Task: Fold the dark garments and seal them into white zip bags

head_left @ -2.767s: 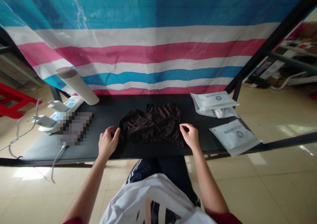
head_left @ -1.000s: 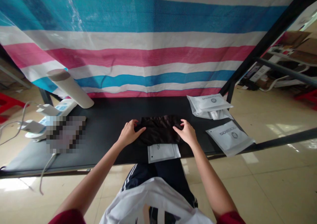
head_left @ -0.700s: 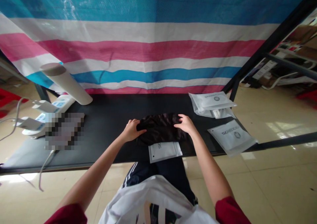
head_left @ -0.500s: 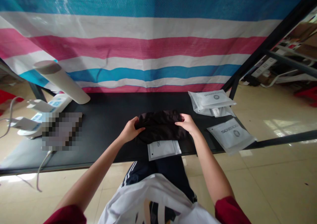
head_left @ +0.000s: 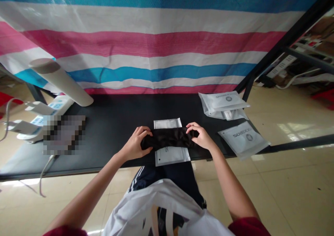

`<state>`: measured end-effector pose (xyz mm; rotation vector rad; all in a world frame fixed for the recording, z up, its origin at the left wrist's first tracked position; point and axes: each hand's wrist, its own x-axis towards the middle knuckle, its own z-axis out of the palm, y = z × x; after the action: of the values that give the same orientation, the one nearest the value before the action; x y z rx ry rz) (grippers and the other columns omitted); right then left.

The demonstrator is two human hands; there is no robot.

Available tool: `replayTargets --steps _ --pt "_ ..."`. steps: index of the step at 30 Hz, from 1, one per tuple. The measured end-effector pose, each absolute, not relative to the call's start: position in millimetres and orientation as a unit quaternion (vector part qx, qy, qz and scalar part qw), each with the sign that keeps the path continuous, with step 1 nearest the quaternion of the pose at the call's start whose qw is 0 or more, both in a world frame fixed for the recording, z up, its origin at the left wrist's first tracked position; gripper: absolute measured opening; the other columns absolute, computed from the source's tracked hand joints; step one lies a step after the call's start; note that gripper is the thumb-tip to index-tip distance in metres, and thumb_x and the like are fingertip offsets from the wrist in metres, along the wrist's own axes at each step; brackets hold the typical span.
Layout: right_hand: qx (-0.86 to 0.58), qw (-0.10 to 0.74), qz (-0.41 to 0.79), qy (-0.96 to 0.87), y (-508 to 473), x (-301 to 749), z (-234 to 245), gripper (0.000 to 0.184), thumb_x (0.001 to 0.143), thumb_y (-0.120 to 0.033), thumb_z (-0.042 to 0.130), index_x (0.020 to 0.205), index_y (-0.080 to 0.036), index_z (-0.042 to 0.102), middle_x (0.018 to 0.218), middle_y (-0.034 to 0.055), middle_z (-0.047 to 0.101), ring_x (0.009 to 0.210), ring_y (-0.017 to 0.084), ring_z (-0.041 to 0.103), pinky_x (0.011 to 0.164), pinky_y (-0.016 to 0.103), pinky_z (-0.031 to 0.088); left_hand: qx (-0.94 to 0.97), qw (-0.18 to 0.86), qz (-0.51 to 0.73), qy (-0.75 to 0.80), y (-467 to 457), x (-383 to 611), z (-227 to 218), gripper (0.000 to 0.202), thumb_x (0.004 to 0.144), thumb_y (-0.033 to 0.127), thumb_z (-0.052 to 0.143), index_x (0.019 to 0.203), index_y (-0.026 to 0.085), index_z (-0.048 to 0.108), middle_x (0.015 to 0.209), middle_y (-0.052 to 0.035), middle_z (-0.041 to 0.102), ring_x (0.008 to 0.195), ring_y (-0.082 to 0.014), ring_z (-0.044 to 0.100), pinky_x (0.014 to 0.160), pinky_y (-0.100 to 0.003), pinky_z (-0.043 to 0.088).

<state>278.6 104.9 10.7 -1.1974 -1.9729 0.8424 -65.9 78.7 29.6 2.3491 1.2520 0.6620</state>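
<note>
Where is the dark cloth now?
In the head view, the dark cloth lies across the white plastic pouch, between the left hand and right hand.

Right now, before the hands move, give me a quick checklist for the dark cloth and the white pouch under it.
Left hand on the dark folded cloth: ok, gripping its left end.
Right hand on the cloth: ok, holding its right end.
Cloth lying across the white pouch: ok, the pouch shows above and below it.
Cloth lying flat and even: not ok, it looks bunched toward the left end.
Pouch opening ready: cannot tell, no opening can be seen.
Stacked pouches and single pouch on the right apart from the cloth: ok.
</note>
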Motion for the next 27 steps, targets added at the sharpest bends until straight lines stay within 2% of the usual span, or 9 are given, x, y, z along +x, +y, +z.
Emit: replayTargets --steps 3,5,7,10,12,14,16,21,27 --pt "-0.475 0.323 0.244 -0.781 86 279 13 0.023 0.071 -0.004 0.051 0.066 -0.022 0.065 0.107 0.0062 0.063 0.106 0.022 0.058 0.096 0.038 0.044 0.851 0.146 0.229 0.450 72 -68 19 0.010 0.078 0.020 0.059 0.088 0.021 0.060 0.113 -0.0084 0.060 0.116 -0.0263 0.051 0.100 -0.043 0.045" --pt "-0.484 0.311 0.194 -0.794 72 278 10 0.026 0.071 -0.002 0.050 0.065 -0.022 0.066 0.106 0.0063 0.065 0.106 0.023 0.058 0.095 0.038 0.045 0.856 0.110 0.225 0.452 70 -70 12 0.009 0.078 0.014 0.056 0.082 0.021 0.059 0.107 -0.0075 0.063 0.117 -0.0271 0.052 0.098 -0.044 0.044" --pt "-0.492 0.282 0.163 -0.807 58 275 8 0.022 0.072 -0.006 0.055 0.072 -0.023 0.069 0.110 0.0067 0.065 0.107 0.024 0.057 0.095 0.040 0.045 0.855 0.083 0.225 0.459 68 -72 8 0.010 0.079 0.012 0.053 0.082 0.021 0.059 0.105 -0.0073 0.065 0.117 -0.0273 0.053 0.095 -0.044 0.045" --pt "-0.503 0.238 0.137 -0.819 43 273 8 0.017 0.070 -0.021 0.068 0.088 -0.022 0.070 0.124 0.0090 0.062 0.113 0.028 0.056 0.097 0.043 0.044 0.860 0.081 0.218 0.455 66 -74 10 0.010 0.082 0.019 0.055 0.091 0.020 0.061 0.113 -0.0092 0.065 0.119 -0.0272 0.054 0.097 -0.043 0.046" --pt "-0.508 0.222 0.126 -0.823 38 274 10 0.025 0.069 -0.031 0.073 0.092 -0.022 0.069 0.131 0.0100 0.060 0.118 0.030 0.054 0.099 0.045 0.043 0.868 0.099 0.205 0.441 64 -77 13 0.027 0.079 0.025 0.059 0.105 0.019 0.061 0.123 -0.0117 0.062 0.125 -0.0283 0.052 0.102 -0.044 0.045" --pt "-0.510 0.207 0.119 -0.826 39 275 12 0.031 0.068 -0.038 0.077 0.094 -0.023 0.069 0.134 0.0099 0.059 0.122 0.031 0.052 0.100 0.046 0.042 0.872 0.114 0.193 0.436 63 -81 14 0.042 0.077 0.024 0.059 0.118 0.018 0.059 0.131 -0.0127 0.059 0.129 -0.0283 0.050 0.108 -0.045 0.043" --pt "-0.511 0.196 0.113 -0.829 43 275 14 0.032 0.068 -0.041 0.078 0.094 -0.023 0.070 0.136 0.0095 0.058 0.123 0.032 0.051 0.101 0.047 0.042 0.870 0.112 0.189 0.442 66 -85 10 0.044 0.079 0.019 0.053 0.123 0.019 0.060 0.133 -0.0113 0.060 0.130 -0.0265 0.051 0.110 -0.044 0.042" --pt "-0.535 0.192 0.076 -0.820 61 267 12 0.013 0.080 -0.026 0.067 0.091 -0.023 0.072 0.132 0.0080 0.062 0.118 0.029 0.055 0.097 0.046 0.045 0.862 0.082 0.205 0.456 83 -85 1 0.035 0.086 0.018 0.048 0.114 0.022 0.068 0.122 -0.0087 0.067 0.121 -0.0251 0.057 0.105 -0.044 0.046" --pt "-0.584 0.249 0.021 -0.772 100 265 24 0.024 0.085 -0.021 0.062 0.105 -0.024 0.074 0.131 0.0089 0.060 0.119 0.029 0.052 0.098 0.046 0.044 0.841 0.006 0.255 0.476 91 -74 36 0.023 0.085 0.026 0.056 0.100 0.023 0.072 0.105 -0.0085 0.072 0.105 -0.0278 0.060 0.096 -0.047 0.048"
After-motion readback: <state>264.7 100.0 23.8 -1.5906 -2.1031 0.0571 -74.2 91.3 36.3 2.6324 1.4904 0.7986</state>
